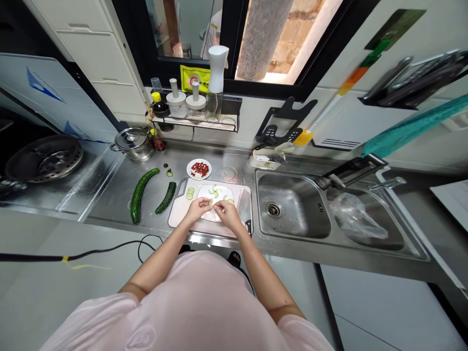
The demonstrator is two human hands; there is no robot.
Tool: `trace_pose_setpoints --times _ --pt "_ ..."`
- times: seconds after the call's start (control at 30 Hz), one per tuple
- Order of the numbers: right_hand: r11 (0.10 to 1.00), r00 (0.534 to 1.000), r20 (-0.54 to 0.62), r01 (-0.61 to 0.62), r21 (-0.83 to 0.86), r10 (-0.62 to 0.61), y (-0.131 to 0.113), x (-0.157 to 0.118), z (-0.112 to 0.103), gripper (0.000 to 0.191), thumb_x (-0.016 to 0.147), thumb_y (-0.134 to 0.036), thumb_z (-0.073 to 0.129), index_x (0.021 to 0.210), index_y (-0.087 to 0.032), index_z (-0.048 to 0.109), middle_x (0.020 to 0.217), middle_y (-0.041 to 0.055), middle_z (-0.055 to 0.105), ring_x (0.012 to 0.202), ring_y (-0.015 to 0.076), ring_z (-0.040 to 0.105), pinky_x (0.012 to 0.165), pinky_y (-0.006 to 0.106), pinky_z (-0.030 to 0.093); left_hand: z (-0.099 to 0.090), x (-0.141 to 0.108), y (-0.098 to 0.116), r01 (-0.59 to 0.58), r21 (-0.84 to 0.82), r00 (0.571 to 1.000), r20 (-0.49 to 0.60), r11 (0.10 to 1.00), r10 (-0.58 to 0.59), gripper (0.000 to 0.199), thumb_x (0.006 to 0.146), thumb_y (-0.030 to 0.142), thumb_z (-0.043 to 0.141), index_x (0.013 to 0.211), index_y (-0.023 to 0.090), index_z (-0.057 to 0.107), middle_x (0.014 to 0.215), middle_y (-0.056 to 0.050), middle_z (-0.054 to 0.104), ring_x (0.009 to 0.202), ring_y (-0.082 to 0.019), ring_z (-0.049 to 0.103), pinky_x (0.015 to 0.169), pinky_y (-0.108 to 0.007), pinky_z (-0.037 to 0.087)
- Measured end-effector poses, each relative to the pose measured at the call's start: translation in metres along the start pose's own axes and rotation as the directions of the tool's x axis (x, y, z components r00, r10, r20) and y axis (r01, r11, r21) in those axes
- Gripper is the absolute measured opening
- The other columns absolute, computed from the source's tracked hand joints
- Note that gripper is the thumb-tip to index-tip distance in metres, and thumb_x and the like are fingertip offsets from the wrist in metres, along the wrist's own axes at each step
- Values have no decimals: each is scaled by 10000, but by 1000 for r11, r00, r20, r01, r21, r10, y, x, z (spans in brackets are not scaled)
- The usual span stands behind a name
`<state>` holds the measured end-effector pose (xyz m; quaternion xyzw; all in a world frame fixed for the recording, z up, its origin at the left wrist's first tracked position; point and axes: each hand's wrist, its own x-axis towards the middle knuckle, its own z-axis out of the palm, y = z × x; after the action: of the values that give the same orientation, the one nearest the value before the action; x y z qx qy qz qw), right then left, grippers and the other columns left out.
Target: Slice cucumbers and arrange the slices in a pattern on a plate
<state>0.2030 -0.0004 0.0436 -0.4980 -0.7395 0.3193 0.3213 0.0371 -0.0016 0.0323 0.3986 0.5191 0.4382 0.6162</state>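
My left hand [199, 208] and my right hand [225, 214] meet over the near part of a white plate [204, 195], fingertips pinched around a small pale green cucumber slice [211, 202]. More cucumber slices [214, 191] form a pattern on the plate, with others at its right side. The plate rests on a light cutting board [179, 207], where a short stack of slices [190, 193] sits to the left. A knife [249, 226] lies along the board's right edge. Left of the board are a cut cucumber [165, 198] and a long whole cucumber [142, 195].
A small plate of red pieces [199, 169] stands behind the board, near two cucumber ends [169, 173]. A steel pot [135, 144] is at the back left. On the right is a double sink [294, 204]; a bottle shelf [197, 123] hangs above the counter.
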Motion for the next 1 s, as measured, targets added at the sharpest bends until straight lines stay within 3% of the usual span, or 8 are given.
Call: trace_pose_setpoints --times 0.23,0.5,0.67,0.8,1.0 --pt "994 994 59 -96 50 93 8 -3 7 196 832 -278 506 818 -163 665 759 34 648 687 134 550 636 220 389 -4 10 -23 -56 27 998 5 998 56 389 579 282 771 897 114 622 724 -7 629 668 -97 576 680 -227 446" --pt "944 951 123 -299 138 283 24 -2 19 210 802 -291 507 802 -149 662 618 1 629 588 125 566 584 205 403 -5 17 -29 -63 125 998 5 990 63 352 595 246 746 896 110 626 705 -4 622 655 -95 577 670 -220 447" --pt "936 927 158 -349 36 339 35 -3 25 208 797 -263 499 785 -146 671 638 10 649 605 123 576 584 194 389 -8 22 -31 -19 269 1000 14 963 16 302 632 233 704 904 118 641 691 -12 637 637 -101 573 626 -210 437" --pt "942 931 156 -317 -107 331 36 -4 30 189 785 -234 502 761 -157 673 725 25 674 676 128 578 598 189 362 -7 20 -28 1 510 1000 -19 860 9 249 660 204 665 903 148 666 696 -10 651 652 -111 578 629 -209 434" --pt "885 917 172 -278 -372 361 28 -8 38 208 845 -224 454 842 -172 656 813 55 677 742 145 577 618 209 323 1 11 -18 -11 803 1000 -5 596 24 283 730 159 560 992 215 653 735 7 671 717 -128 595 676 -214 414"
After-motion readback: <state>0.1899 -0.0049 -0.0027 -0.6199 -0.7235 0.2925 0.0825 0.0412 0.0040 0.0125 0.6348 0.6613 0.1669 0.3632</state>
